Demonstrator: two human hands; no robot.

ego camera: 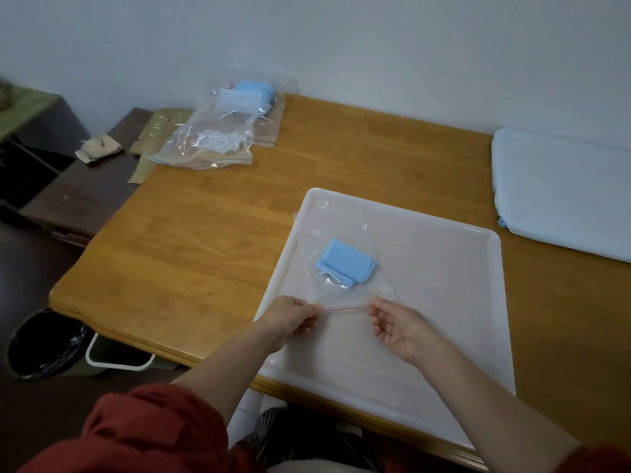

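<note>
- At the bottom left of the frame, a red sleeve [146, 428] was pushed up above the elbow, and both bare forearms reached up toward the middle of the picture.
- The left hand [290, 319], just below the centre, pinched the left end of the red seal strip [345, 309] between thumb and curled fingers.
- The right hand [399, 327], just to its right, pinched the other end of the same strip, fingers curled and palm turned partly up.
- The strip ran taut and nearly level between the two hands, lifted a little off the surface.
- The strip closed the near edge of a clear zip bag [341, 227], which lay flat beyond the hands, toward the centre of the frame.
- Inside the bag, near its middle, sat a folded blue cloth [345, 262].
- The bag rested on a white tray [444, 268] filling the lower right centre, its near edge at the table's front.
- The tray stood on a wooden table [205, 233].
- At the lower left, below the table's edge, stood a black bin [44, 343] and just beside it a white bin [116, 356].
- At the right edge lay a pale blue pad [560, 192].
- On the table's far corner, at the upper centre left, lay a pile of clear bags [211, 138].
- A dark side table [85, 192] at the left carried a crumpled rag [99, 148].
</note>
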